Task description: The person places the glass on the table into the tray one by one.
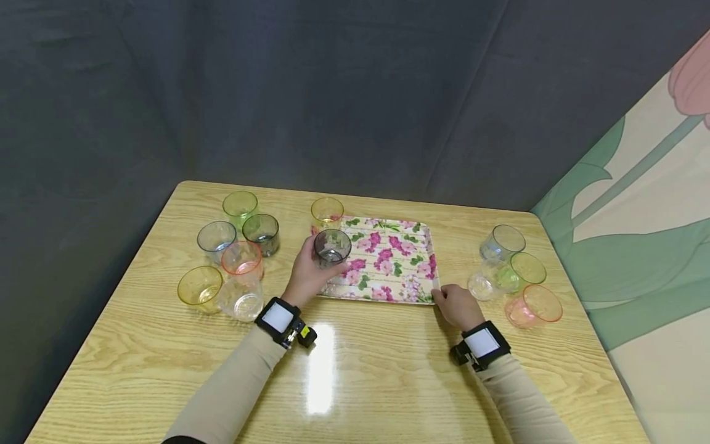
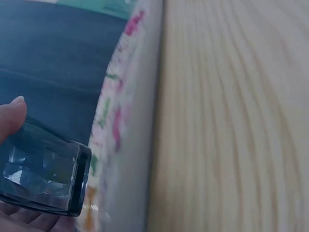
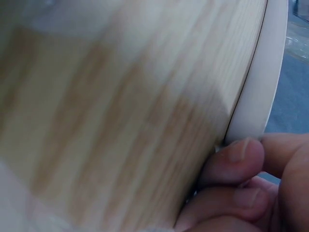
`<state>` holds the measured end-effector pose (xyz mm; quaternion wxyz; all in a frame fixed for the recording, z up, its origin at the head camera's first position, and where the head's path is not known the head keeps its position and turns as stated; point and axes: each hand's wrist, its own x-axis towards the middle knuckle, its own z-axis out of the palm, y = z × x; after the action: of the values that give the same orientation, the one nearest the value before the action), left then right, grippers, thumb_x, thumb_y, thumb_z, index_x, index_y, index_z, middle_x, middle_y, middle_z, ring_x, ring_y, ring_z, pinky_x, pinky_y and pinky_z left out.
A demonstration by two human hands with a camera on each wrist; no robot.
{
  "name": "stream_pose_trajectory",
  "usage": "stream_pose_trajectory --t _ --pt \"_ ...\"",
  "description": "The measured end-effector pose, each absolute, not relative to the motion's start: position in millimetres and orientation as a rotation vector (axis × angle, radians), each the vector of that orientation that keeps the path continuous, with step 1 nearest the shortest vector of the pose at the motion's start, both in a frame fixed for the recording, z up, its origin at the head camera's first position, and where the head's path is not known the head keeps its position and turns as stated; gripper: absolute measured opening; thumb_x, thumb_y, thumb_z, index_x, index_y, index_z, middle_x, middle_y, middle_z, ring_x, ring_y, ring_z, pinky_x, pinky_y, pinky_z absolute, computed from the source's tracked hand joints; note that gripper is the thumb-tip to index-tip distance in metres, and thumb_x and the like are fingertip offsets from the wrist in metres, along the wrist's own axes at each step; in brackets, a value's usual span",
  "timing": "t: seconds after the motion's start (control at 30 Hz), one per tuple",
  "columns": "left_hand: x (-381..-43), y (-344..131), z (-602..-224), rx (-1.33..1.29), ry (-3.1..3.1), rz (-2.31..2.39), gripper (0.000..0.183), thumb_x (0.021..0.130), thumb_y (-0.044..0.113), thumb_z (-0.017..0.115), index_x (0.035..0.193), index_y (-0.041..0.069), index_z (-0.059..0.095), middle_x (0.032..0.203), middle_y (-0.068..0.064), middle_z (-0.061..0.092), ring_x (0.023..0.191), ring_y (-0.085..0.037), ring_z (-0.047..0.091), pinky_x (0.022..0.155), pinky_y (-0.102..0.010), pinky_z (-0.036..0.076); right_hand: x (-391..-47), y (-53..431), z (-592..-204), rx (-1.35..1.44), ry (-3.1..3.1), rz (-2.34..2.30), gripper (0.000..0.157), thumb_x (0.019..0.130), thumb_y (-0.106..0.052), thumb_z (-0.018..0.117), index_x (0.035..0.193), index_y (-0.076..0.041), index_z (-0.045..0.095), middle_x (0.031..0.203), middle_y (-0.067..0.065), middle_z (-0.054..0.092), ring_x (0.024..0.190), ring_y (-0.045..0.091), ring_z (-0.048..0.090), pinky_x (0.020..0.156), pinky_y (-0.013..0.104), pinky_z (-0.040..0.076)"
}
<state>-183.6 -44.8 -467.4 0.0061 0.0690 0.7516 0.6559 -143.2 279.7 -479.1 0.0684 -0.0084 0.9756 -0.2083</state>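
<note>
My left hand (image 1: 310, 274) grips a dark grey glass (image 1: 332, 248) over the left side of a flower-patterned tray (image 1: 388, 262). In the left wrist view, the thumb lies on one side of this glass (image 2: 43, 169) and fingers on the other, with its base close to the tray's surface. Whether base and tray touch, I cannot tell. A yellow glass (image 1: 327, 213) stands at the tray's far left corner. At the near right corner, my right hand (image 1: 459, 307) holds the tray's edge; its curled fingers (image 3: 236, 162) show against the rim in the right wrist view.
Left of the tray several glasses cluster: green (image 1: 240, 206), dark grey (image 1: 262, 234), bluish (image 1: 216, 239), red-rimmed (image 1: 242, 260), yellow (image 1: 200, 288) and clear (image 1: 241, 299). On the right stand bluish (image 1: 501, 243), green-yellow (image 1: 527, 271), clear (image 1: 482, 285) and pink (image 1: 534, 306) glasses.
</note>
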Motion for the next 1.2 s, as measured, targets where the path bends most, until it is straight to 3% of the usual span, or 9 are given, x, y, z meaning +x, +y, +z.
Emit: stream_pose_trajectory --t 0.2,0.47,1.2 --pt "-182.5 -52.4 -457.4 0.202 2.326 2.105 0.080 0.078 0.007 0.074 0.142 -0.002 0.027 0.142 -0.029 0.034 0.131 -0.036 0.032 0.110 -0.054 0.031 -143.7 280.1 -479.3 -0.026 2.932 -0.636 0.044 0.097 -0.021 0.047 0.055 -0.013 0.039 0.048 -0.001 0.031 0.042 0.015 0.029 0.045 0.028 0.025" --pt "-198.8 -53.9 -483.8 0.118 2.439 2.030 0.083 0.077 0.017 0.077 0.143 0.007 0.028 0.142 -0.019 0.039 0.129 -0.024 0.038 0.109 -0.045 0.036 -144.9 280.6 -480.2 -0.003 2.942 -0.613 0.044 0.096 -0.023 0.048 0.055 -0.013 0.039 0.048 0.000 0.032 0.042 0.016 0.030 0.045 0.028 0.025" --pt "-208.4 -50.9 -490.6 0.064 2.481 2.013 0.082 0.078 0.020 0.077 0.143 0.005 0.029 0.141 -0.021 0.041 0.127 -0.028 0.039 0.108 -0.049 0.036 -145.9 281.4 -481.7 0.001 2.944 -0.601 0.044 0.096 -0.023 0.048 0.055 -0.012 0.039 0.049 -0.001 0.032 0.042 0.016 0.031 0.045 0.028 0.024"
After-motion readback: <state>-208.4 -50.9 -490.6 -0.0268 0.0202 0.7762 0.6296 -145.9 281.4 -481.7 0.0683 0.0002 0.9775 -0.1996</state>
